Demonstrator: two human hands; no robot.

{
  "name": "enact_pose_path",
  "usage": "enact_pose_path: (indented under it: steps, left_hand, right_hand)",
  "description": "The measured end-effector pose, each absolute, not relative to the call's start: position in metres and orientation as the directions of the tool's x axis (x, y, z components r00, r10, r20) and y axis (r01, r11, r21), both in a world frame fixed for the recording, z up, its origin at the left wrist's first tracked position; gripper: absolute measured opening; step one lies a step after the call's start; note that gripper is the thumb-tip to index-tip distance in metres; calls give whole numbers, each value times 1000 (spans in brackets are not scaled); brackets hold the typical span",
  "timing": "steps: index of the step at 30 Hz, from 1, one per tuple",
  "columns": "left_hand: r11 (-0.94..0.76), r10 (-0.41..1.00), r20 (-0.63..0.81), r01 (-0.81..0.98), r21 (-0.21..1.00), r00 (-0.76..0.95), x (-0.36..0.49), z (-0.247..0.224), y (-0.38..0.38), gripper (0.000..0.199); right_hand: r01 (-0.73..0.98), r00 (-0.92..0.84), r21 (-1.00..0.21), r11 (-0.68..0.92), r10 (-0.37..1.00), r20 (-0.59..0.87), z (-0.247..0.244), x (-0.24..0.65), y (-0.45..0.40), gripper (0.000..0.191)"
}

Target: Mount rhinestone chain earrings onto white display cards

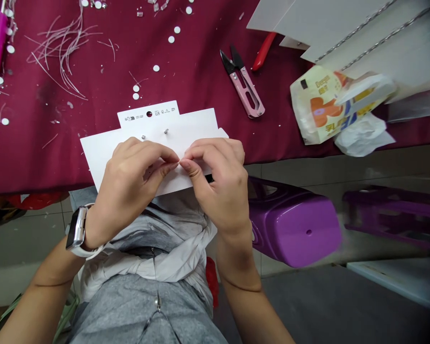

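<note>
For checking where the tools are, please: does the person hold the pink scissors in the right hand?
No, the pink scissors lie on the red cloth, while the left hand and the right hand both pinch at the white card.

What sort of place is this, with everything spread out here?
Probably a small handcraft workshop: a white card lies under a person's hands on a maroon cloth-covered table, among pink thread snips, scattered white discs and thin wire-like strands.

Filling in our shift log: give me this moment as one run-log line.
left hand: fingers on white card | right hand: fingers on white card | nearby: pink thread snips
</note>
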State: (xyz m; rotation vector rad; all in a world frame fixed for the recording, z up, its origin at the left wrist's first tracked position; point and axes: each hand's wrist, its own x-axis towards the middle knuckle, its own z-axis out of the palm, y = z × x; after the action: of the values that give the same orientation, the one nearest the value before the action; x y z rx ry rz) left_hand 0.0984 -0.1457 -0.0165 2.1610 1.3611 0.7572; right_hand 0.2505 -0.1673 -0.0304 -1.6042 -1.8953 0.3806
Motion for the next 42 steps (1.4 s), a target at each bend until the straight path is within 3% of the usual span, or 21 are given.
enact_pose_path:
  steps: [13, 22, 28, 38, 42]
  left_hand:
    - [-446, 887, 203, 652, 613, 415, 98, -11, -144, 18]
    - [-532, 846, 250, 705, 469, 471, 95, -7, -146, 10]
    - [-608, 794, 275, 703, 369, 543, 93, -7, -149, 15]
    - [-602, 798, 280, 736, 310, 534, 90, -8, -151, 19]
    - [-644, 764, 329, 675, 359, 555, 92, -11, -145, 25]
  right_hand:
    - [795, -382, -345, 499, 853, 355, -29, 269, -161, 7]
    - [780, -300, -481, 400, 914, 274, -26, 266, -161, 7]
    - [783, -256, -493, 379, 919, 299, -24, 265, -162, 7]
    - [772, -242, -512, 377, 919, 312, -25, 269, -161, 7]
    - [768, -303, -486, 418, 905, 299, -25, 269, -158, 8]
